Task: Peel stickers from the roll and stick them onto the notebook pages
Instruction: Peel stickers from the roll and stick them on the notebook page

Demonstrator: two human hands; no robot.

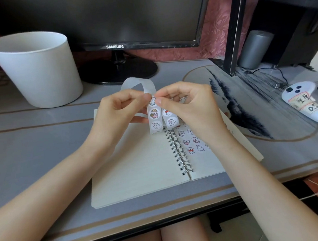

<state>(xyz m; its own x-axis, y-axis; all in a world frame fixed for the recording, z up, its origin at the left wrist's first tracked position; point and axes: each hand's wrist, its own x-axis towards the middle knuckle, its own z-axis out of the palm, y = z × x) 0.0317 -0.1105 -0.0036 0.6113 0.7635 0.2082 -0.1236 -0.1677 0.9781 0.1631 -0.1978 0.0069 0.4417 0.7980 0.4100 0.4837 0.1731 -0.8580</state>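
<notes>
Two hands meet above the open notebook (pixel 135 170), and we read them from the left. The left hand (pixel 122 109) has its fingers curled, with thumb and forefinger pinching the strip (pixel 154 118) near its top. Spent backing (pixel 137 83) arches up and over behind the knuckles. From that pinch the strip hangs straight down with its long axis upright, and its lower end is just above the spiral (pixel 178 151). A second length hangs just beside it on the right.

The top sticker (pixel 152 101) sits in the gap between the two thumbs, and that is the relation we think matters. It lies to the left of the right hand (pixel 189 106), whose fingers are also curled. That hand's thumb and forefinger close on the sticker's right edge. Whether the edge has lifted we cannot tell.

We judge the peel should run rightward, across the strip's short axis, while the left hand keeps the strip taut. Below the right hand lies the right page (pixel 206 166), already dotted with stickers, so the right hand is the nearer one for placing. The left page is bare.
</notes>
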